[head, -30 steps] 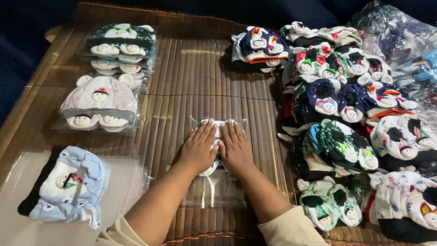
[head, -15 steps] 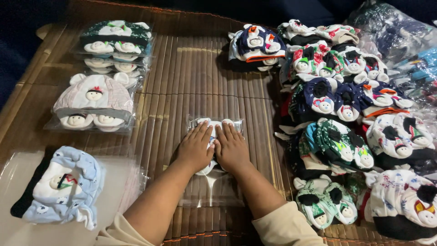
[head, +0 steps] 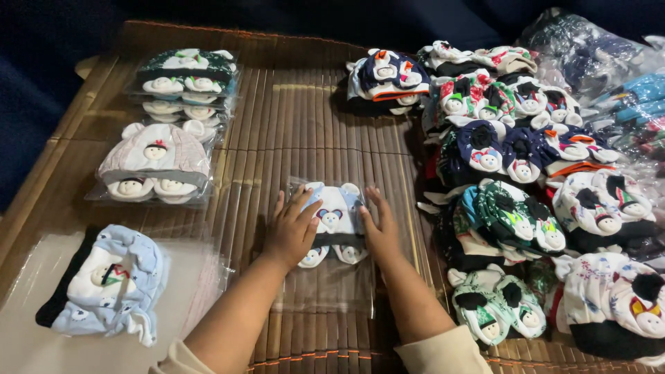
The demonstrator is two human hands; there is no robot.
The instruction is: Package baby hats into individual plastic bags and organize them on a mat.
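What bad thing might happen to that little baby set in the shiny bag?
The clear bag looks slippery, so it might slide on the slatted mat as the left hand and right hand press its sides. Its lower part lies loose, so it may crease. The heaped sets nearby could tumble if bumped.

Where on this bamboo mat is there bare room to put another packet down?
Bare slats lie beyond the clear-bagged pale blue baby set under the left hand and right hand, between the bagged stacks and the navy-and-orange bundle. The heap of loose sets crowds the right side.
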